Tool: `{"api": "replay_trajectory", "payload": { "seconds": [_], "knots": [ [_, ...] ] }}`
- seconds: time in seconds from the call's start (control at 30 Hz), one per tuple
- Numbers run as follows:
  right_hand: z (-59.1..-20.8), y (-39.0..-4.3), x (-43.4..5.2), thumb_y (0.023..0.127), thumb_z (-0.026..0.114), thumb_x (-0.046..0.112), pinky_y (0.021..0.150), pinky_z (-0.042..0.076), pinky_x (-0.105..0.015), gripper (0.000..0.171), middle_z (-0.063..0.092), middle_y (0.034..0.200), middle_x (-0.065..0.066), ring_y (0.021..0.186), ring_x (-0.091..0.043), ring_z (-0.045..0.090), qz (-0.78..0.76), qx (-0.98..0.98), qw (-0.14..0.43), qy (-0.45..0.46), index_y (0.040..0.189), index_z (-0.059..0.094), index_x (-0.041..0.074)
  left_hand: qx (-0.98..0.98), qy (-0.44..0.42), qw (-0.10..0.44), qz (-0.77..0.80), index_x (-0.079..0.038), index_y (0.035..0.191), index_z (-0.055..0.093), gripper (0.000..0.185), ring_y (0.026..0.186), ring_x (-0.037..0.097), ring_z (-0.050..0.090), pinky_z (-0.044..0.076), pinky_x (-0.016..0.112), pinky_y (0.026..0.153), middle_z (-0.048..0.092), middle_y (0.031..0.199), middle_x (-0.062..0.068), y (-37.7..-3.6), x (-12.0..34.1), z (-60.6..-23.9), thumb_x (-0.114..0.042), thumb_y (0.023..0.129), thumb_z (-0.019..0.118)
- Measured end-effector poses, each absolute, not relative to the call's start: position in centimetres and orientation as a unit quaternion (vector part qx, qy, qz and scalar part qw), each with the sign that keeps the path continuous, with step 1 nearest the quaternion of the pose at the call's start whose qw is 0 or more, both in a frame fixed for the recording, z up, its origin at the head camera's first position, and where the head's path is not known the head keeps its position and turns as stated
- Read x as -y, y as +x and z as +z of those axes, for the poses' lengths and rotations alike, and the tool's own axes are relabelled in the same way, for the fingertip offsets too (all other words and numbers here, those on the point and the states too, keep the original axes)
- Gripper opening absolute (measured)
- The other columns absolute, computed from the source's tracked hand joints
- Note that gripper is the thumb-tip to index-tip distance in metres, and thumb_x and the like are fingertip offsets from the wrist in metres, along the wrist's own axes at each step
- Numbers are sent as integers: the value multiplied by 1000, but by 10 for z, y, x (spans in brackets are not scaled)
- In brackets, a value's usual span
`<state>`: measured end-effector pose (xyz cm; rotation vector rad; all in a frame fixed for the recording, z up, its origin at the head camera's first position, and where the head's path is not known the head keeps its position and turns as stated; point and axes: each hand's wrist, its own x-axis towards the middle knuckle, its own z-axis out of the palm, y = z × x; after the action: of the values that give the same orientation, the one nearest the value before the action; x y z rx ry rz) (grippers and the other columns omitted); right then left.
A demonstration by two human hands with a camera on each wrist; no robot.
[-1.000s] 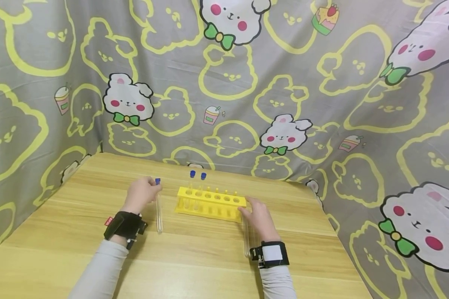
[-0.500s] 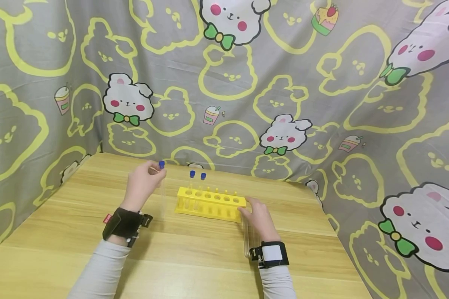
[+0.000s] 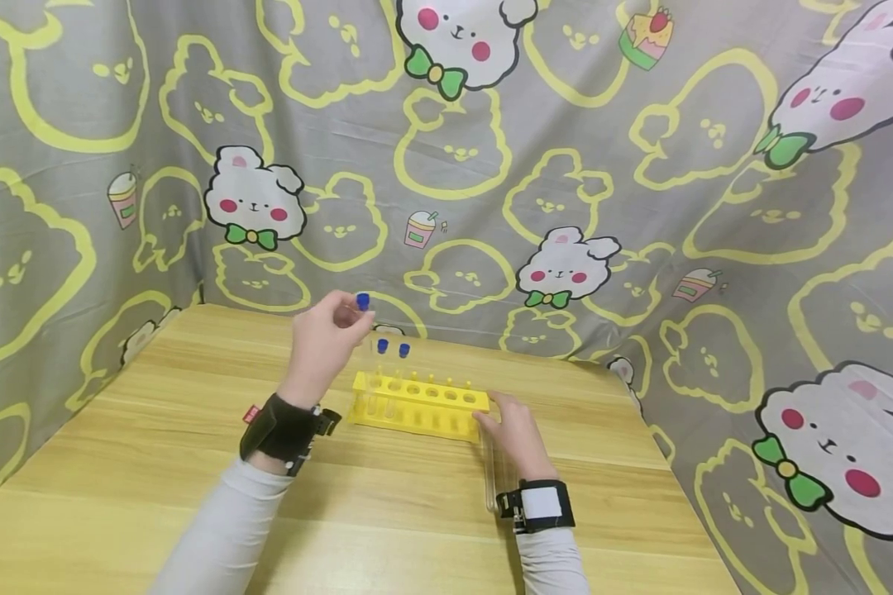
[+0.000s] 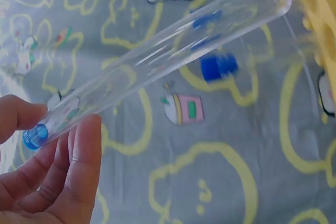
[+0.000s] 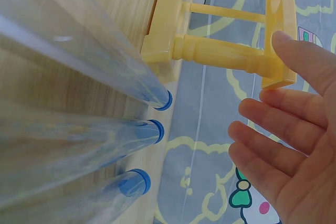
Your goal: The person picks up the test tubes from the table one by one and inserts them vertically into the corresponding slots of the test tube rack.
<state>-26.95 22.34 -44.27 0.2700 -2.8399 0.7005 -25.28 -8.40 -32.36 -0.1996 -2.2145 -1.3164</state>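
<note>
From the head view the glass of the test tube [image 3: 368, 330] in the left hand [image 3: 327, 343] is nearly invisible; only its blue cap shows. The three lying tubes [image 5: 79, 129] run off the right wrist picture's left edge, blurred. The yellow rack [image 4: 320, 30] is cut by the left wrist picture's right edge.

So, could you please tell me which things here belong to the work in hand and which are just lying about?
In use:
- test tube pinched by the left hand
- yellow rack, touched by the right hand
- two capped tubes standing in it
- spare tubes lying on the table

Just there:
- cartoon cloth
</note>
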Motion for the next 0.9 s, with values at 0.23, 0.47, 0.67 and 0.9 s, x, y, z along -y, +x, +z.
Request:
{"api": "replay_trajectory", "payload": {
  "seconds": [0.23,0.47,0.67,0.9],
  "knots": [
    [-443,-269,-225,91,68,29,102,46,-50,52,60,131,-23,123,-39,56,238,961,105,94,131,56,-1,816,-98,276,-499,-7,103,65,22,79,20,65,56,35,74,70,85,7,-256,51,-320,-22,88,71],
    [-443,-270,-224,91,68,29,103,46,-50,52,59,132,-23,124,-39,56,242,961,102,92,131,56,-1,810,-119,301,-490,-9,93,64,15,72,16,64,55,30,69,67,79,4,-267,26,-332,-20,87,72],
    [-442,-270,-225,91,68,30,103,46,-50,52,59,132,-22,124,-38,56,241,961,102,92,131,56,-1,815,-130,311,-472,-10,91,62,14,74,16,63,54,30,68,67,79,3,-274,15,-345,-19,87,72],
    [-442,-269,-224,91,68,30,102,46,-50,52,59,132,-22,124,-38,56,242,960,102,93,131,56,0,818,-130,328,-455,-9,90,61,14,72,16,63,53,30,67,67,79,3,-279,7,-355,-17,86,73]
  ]
}}
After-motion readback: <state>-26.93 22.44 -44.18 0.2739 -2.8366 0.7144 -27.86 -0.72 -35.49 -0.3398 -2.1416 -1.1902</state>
